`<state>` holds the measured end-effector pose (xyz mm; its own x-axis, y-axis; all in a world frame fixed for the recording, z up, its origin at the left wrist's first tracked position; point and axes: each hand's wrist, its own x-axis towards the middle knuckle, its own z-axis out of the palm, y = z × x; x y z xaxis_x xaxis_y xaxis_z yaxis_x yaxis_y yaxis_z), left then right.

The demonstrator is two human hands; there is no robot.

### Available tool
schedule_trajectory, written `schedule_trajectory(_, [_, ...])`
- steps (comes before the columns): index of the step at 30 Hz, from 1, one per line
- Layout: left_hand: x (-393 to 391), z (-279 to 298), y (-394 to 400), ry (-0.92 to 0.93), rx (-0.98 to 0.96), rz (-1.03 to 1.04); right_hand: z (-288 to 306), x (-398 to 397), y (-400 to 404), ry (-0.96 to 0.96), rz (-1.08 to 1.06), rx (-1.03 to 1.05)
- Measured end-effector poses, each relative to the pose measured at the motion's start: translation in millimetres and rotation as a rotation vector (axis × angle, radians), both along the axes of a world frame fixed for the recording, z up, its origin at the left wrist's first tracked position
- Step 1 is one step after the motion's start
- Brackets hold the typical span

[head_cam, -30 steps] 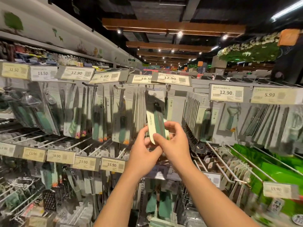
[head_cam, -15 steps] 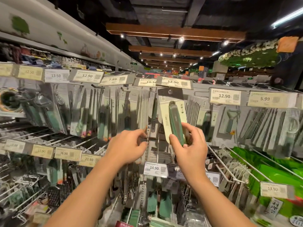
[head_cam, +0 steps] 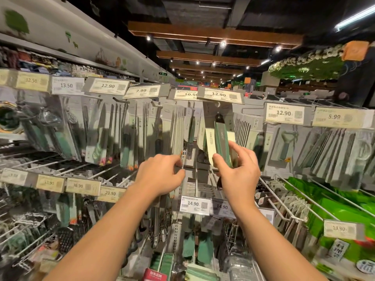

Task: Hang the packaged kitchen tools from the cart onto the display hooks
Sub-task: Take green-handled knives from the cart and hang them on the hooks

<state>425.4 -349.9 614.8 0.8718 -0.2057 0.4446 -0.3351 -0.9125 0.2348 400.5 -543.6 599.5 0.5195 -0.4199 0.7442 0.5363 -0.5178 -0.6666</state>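
Right hand (head_cam: pixel 237 171) pinches the lower end of a green-handled packaged tool (head_cam: pixel 220 138), its card top raised beneath the 12.90 price tag (head_cam: pixel 220 95), while the left hand (head_cam: pixel 162 175), fingers curled and empty, hovers just beside it.

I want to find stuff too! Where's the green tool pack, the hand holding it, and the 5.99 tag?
green tool pack (head_cam: pixel 221 145), head view, on the green handle.
right hand (head_cam: pixel 237 171), head view, back of the hand.
5.99 price tag (head_cam: pixel 341 118), head view, beside the printed number.
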Motion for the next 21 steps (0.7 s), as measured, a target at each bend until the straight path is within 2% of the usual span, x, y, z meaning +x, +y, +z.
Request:
schedule_trajectory(2, [3.7, -1.3, -0.3, -0.012, -0.005, -0.007, 1.2, 4.1, -3.4, 0.036, -0.018, -0.013])
schedule_trajectory(8, [13.1, -0.7, -6.7, -0.026, -0.023, -0.027, 12.6, 33.8, 2.7, 0.317, -0.005, -0.026])
schedule_trajectory(11, [18.7, 2.2, -7.4, -0.039, -0.04, -0.006, 26.0, 63.8, 5.7, 0.441, 0.099, 0.167])
schedule_trajectory(14, [24.2, 4.4, -9.3, -0.018, -0.047, 0.0, 26.3, 95.9, 2.6, 0.469, 0.213, 0.365])
schedule_trajectory(21, [39.5, 3.6, -12.4, 0.02, -0.065, 0.016, 27.8, 140.4, -13.8, 0.533, 0.172, 0.318])
